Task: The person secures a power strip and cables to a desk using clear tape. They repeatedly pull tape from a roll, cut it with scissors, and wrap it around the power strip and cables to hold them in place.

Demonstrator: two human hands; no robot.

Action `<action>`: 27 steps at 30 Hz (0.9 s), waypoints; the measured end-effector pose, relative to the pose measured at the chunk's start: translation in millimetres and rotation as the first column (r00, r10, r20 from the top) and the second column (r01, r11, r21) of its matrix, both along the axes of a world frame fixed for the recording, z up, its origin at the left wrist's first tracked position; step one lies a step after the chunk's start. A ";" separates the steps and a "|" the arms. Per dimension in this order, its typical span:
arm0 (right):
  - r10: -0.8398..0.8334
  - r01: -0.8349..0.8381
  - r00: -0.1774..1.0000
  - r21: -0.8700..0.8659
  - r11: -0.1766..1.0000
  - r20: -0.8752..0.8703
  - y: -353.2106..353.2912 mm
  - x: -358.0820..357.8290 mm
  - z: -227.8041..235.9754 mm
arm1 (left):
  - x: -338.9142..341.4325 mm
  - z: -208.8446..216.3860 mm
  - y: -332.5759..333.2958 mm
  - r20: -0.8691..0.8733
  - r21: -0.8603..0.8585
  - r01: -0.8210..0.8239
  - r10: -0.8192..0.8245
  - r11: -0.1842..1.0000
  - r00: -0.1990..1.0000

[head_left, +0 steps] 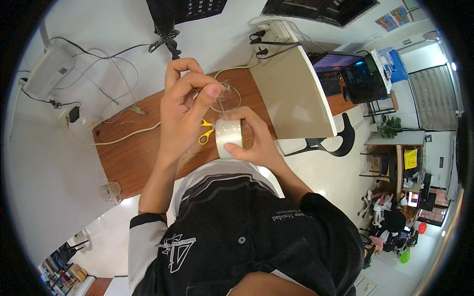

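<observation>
My right hand [254,140] grips a wide roll of clear packing tape [229,135] by its side, with the thumb at the lower edge and the fingers behind. A see-through strip of tape [222,104] runs up from the roll toward my left hand [185,103]. The left hand is raised above the desk, its thumb and index finger pinched at the strip's upper end, the other fingers curled. Between the two hands, yellow-handled scissors [203,139] lie on the brown desk [133,160]; their blades are partly hidden.
A clear glass mug [111,192] stands at the desk's left corner. Cables run from a white router [49,71] along the wall. A black phone [185,12] is at the far side. To the right rises a cream partition [291,93], with a black chair [340,143] beyond.
</observation>
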State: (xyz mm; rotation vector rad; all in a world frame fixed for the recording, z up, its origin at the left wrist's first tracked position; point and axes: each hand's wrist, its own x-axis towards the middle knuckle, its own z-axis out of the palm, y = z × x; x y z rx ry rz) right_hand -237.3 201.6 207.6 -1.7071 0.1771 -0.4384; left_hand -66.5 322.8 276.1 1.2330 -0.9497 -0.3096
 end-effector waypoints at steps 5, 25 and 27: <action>0.068 -0.067 0.997 -0.010 0.998 0.045 4.8 1.3 -7.7 | 8.8 -23.7 -7.5 -0.123 -0.020 0.213 -0.214 0.977 0.969; 0.119 -0.065 0.984 0.354 0.933 -0.133 18.2 -0.7 23.4 | 3.4 7.5 -4.7 -0.103 0.021 0.131 -0.128 0.991 0.986; 0.136 -0.070 0.984 0.442 0.894 -0.118 19.7 -3.4 18.3 | 0.9 14.8 -9.6 -0.080 0.058 0.142 -0.137 0.988 0.987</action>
